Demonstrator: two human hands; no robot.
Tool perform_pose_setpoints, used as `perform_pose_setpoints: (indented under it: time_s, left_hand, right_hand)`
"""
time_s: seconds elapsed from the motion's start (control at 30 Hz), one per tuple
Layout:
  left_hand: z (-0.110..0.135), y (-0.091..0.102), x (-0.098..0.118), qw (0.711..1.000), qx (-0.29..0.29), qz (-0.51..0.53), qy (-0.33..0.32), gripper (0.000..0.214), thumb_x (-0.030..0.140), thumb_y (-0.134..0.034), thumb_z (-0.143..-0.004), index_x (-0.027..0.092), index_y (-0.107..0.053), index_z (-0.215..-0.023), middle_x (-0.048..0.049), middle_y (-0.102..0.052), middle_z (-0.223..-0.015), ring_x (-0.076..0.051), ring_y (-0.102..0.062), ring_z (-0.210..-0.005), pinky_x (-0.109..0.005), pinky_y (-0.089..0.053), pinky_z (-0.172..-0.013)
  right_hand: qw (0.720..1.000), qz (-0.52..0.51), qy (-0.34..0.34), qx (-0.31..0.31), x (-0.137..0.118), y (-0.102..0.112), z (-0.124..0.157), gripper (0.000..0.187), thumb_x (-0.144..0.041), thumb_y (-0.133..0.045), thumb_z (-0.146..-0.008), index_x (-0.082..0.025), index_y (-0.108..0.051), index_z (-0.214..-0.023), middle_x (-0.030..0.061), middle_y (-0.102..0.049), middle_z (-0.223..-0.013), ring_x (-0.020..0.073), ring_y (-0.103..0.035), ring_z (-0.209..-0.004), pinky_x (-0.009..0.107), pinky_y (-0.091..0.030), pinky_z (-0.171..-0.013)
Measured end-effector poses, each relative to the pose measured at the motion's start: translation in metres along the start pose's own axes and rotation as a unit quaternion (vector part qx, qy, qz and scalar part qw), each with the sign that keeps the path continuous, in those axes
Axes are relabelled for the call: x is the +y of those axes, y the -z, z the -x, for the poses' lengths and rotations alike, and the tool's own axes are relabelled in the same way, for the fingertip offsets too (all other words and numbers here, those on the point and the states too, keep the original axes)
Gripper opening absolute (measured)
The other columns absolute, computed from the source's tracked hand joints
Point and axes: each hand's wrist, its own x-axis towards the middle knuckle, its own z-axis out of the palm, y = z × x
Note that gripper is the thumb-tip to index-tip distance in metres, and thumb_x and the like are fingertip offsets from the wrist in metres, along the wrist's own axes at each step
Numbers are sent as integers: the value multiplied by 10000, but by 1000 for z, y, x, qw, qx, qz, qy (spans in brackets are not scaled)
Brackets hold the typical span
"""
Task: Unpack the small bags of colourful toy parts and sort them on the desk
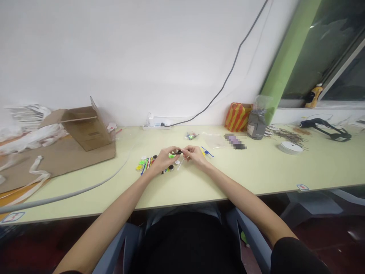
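Between my two hands is a small black plastic piece (178, 152), too small to tell its kind. My left hand (165, 157) pinches it from the left side. The fingertips of my right hand (194, 153) close on its right end. Around and under my left hand lie several small colourful plastic parts, among them a yellow round piece (139, 167), a black round piece (171, 167) and a blue stick (143, 168). A white round piece (177, 162) and a white stick (180, 164) lie just below the hands. Right of my right hand is a blue stick-like part (207, 152).
Behind the hands are a small bag of coloured parts (191, 135) and a power strip (156, 125). A cardboard box (88, 129) stands left, near a grey cable (85, 189). To the right are a striped bag (238, 117), a dark container (256, 125) and a white spool (290, 147).
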Motion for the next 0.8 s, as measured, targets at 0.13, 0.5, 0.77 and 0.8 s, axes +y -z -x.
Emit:
perform_pose_setpoints:
  time_s: [0.13,0.5,0.77,0.8]
  left_hand:
    - [1,0,2,1000,-1,2,-1,279,332,-610,-853,191,-694,-1079,-29,-730,-965,-182,-658,-874,-309,-516,-844]
    - [1,1,-10,996,-4,-78,-35,202,331,-560,-911,208,-666,-1032,-33,-707,-963,-190,-636,-891,-321,-482,-840]
    - [2,3,-6,988,-22,-146,-54,177,292,-551,-908,225,-679,-1010,-27,-713,-912,-199,-643,-854,-363,-439,-865]
    - [2,3,-6,987,-24,-148,-56,179,285,-551,-905,227,-678,-1016,-25,-715,-913,-197,-646,-849,-365,-436,-867]
  right_hand:
    - [996,85,24,1,-1,0,1,479,-642,-708,-745,-168,-652,-706,27,-636,-604,124,-533,-491,243,-406,-474]
    - [973,180,138,-38,2,-3,-1,167,-328,-537,-909,-190,-620,-867,22,-673,-744,172,-632,-737,292,-466,-721]
    - [933,294,207,0,-4,-3,4,35,-231,-577,-891,-212,-604,-880,39,-684,-911,199,-599,-895,338,-452,-841]
    - [928,302,220,3,-6,-3,5,32,-220,-577,-894,-214,-607,-884,41,-684,-920,204,-591,-910,345,-450,-853]
